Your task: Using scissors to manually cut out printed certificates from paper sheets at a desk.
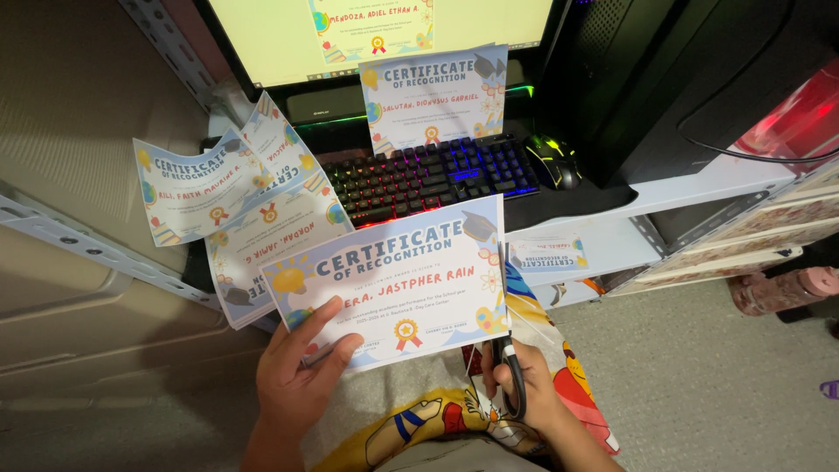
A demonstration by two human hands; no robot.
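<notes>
My left hand grips the lower left corner of a printed certificate sheet with a blue heading, a gold ribbon seal and cartoon school pictures. It is held flat in front of me, above my lap. My right hand holds black-handled scissors just under the sheet's lower right corner. The blades are mostly hidden by the paper and my fingers.
More certificates lie fanned at the left, and one leans against the monitor. A backlit rainbow keyboard and mouse sit on the desk. A dark computer tower stands at the right. Colourful cloth covers my lap.
</notes>
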